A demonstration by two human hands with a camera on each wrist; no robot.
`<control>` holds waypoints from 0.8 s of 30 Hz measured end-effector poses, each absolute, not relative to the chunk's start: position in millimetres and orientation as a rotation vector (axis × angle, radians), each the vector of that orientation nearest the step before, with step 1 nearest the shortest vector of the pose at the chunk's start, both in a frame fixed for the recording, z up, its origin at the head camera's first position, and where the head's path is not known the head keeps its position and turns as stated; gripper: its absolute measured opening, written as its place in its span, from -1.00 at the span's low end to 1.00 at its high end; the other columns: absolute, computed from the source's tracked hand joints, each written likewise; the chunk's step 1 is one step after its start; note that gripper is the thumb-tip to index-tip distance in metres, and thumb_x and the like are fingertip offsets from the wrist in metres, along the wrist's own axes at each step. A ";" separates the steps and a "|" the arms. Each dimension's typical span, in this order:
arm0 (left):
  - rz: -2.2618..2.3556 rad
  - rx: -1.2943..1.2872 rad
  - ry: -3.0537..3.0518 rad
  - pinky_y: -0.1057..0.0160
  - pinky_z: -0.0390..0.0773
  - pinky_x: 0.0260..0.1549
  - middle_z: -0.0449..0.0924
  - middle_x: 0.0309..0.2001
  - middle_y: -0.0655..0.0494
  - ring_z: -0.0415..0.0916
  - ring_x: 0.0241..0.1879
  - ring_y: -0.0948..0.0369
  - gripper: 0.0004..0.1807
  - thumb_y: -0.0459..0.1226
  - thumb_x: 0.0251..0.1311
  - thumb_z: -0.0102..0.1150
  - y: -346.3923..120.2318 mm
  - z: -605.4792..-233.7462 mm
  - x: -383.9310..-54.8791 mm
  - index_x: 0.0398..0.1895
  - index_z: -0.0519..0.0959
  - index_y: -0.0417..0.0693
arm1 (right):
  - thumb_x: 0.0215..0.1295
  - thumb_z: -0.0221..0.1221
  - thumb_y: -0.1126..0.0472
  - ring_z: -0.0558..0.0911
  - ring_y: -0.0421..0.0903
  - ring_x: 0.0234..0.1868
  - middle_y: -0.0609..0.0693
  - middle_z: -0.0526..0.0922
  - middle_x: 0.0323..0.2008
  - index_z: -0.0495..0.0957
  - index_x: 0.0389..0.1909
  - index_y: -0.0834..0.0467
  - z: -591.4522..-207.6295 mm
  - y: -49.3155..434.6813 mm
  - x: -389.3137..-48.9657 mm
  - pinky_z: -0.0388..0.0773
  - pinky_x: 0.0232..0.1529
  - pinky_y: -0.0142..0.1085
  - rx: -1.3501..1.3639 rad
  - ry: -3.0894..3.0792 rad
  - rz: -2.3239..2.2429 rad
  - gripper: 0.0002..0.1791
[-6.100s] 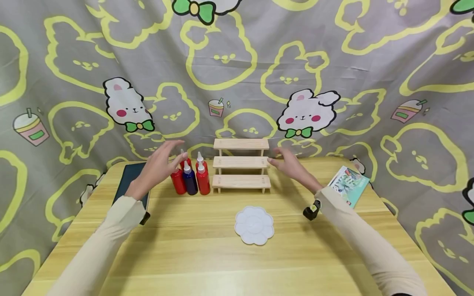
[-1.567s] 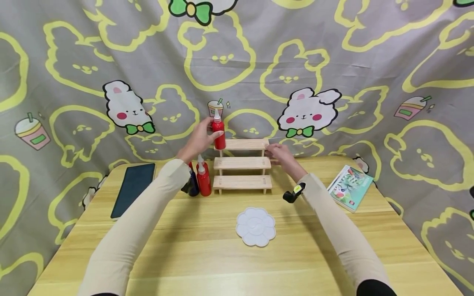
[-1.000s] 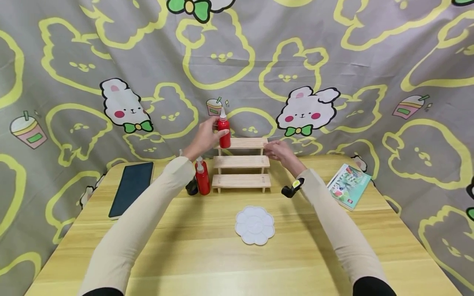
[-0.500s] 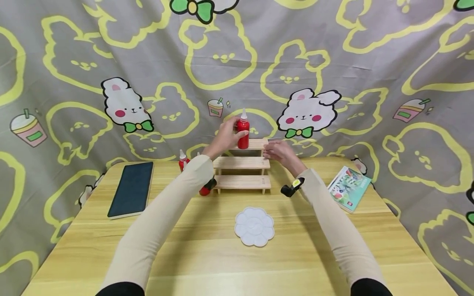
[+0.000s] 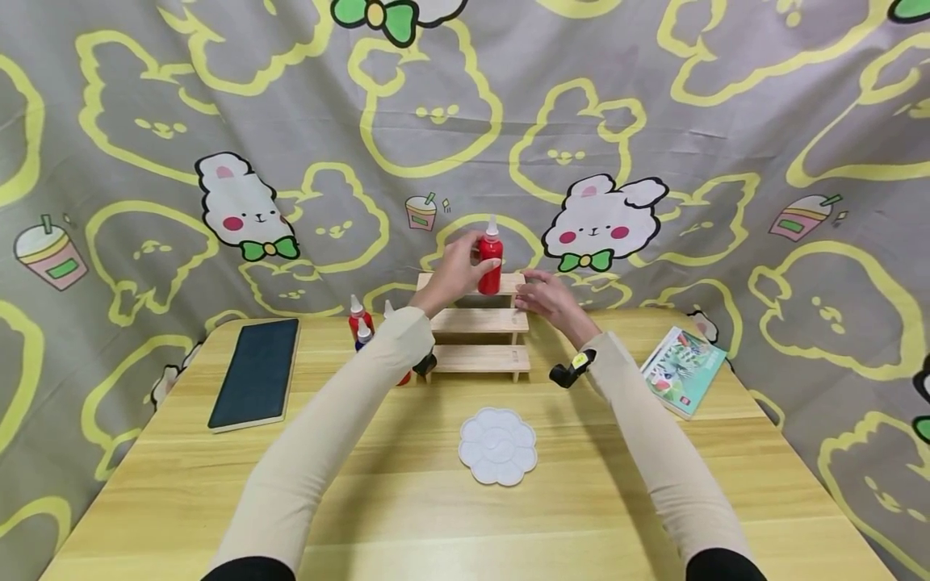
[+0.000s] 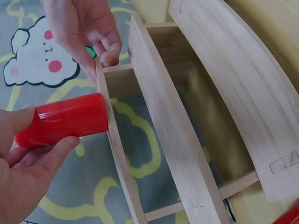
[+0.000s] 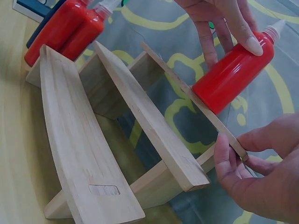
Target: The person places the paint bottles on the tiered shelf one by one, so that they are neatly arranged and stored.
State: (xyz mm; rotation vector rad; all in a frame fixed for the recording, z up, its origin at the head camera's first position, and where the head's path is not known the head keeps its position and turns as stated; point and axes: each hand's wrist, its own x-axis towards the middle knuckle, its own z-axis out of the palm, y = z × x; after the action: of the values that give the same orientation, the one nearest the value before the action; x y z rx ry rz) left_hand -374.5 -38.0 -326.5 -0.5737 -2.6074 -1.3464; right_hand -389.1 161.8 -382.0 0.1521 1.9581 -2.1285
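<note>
My left hand [image 5: 452, 276] grips a red squeeze bottle [image 5: 491, 260] with a white pointed nozzle, fingers on one side and thumb on the other. The bottle stands upright at the top step of a three-tier wooden display rack [image 5: 475, 359], right of its middle. In the right wrist view its base meets the top board [image 7: 205, 109]. At that board's right end, my right hand [image 7: 266, 163] pinches the wood between thumb and fingers. More squeeze bottles, red [image 7: 84, 32] and dark blue [image 5: 362, 335], stand left of the rack, partly hidden by my left sleeve.
A white flower-shaped palette [image 5: 498, 446] lies on the wooden table [image 5: 465, 532] in front of the rack. To the left is a dark flat board [image 5: 256, 373], to the right a teal-covered book [image 5: 684, 371]. A patterned curtain [image 5: 465, 121] hangs close behind the rack.
My left hand has taken the red bottle from the group at left and carried it rightward along the top step. My right hand has come to hold that step's right end.
</note>
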 end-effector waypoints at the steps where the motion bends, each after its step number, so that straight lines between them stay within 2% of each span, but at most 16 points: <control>1: -1.349 -0.574 -2.604 0.04 0.62 0.23 0.58 0.24 -0.11 0.58 0.18 0.01 -0.46 -0.28 0.43 0.31 -37.9 -326.6 -374.0 0.40 0.41 -0.18 | 0.51 0.08 0.45 0.66 -0.13 -0.19 0.10 0.45 0.00 0.17 0.60 0.22 -382.0 161.3 -388.9 0.71 -0.02 -0.42 0.156 1.962 -2.126 -0.32; 5: -1.355 -0.587 -2.596 0.02 0.62 0.23 0.58 0.24 -0.13 0.59 0.19 -0.01 -0.46 -0.28 0.44 0.30 -37.1 -326.5 -371.6 0.41 0.40 -0.20 | 0.50 0.07 0.46 0.63 -0.11 -0.13 0.08 0.40 0.02 0.16 0.60 0.24 -381.9 161.5 -388.5 0.70 0.05 -0.41 0.165 1.959 -2.130 -0.31; 11: -1.348 -0.559 -2.595 0.02 0.63 0.22 0.59 0.25 -0.13 0.59 0.18 0.00 -0.44 -0.27 0.44 0.30 -36.6 -326.4 -369.0 0.44 0.39 -0.17 | 0.50 0.07 0.47 0.67 -0.17 -0.21 0.09 0.44 -0.01 0.15 0.60 0.25 -381.7 161.8 -388.8 0.68 0.10 -0.38 0.150 1.949 -2.133 -0.30; 14: -1.345 -0.539 -2.604 0.02 0.63 0.22 0.59 0.26 -0.12 0.59 0.17 0.01 -0.42 -0.27 0.45 0.29 -35.7 -326.3 -368.1 0.46 0.38 -0.15 | 0.49 0.08 0.48 0.69 -0.17 -0.18 0.09 0.45 0.00 0.14 0.60 0.26 -381.0 162.2 -388.4 0.67 0.12 -0.38 0.142 1.945 -2.133 -0.30; 24: -1.322 -0.538 -2.569 0.02 0.64 0.21 0.58 0.24 -0.13 0.59 0.18 0.01 -0.50 -0.28 0.49 0.23 -30.4 -327.0 -370.9 0.41 0.40 -0.16 | 0.52 0.07 0.47 0.69 -0.18 -0.23 0.12 0.47 0.01 0.15 0.59 0.29 -380.2 161.1 -389.0 0.68 0.06 -0.43 0.137 1.964 -2.131 -0.33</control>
State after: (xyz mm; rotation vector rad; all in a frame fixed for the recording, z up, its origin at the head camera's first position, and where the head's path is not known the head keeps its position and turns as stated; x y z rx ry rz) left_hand -370.9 -30.4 -327.0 -0.5382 -2.5691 -1.3224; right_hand -389.0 161.1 -380.2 0.1371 1.9644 -2.1306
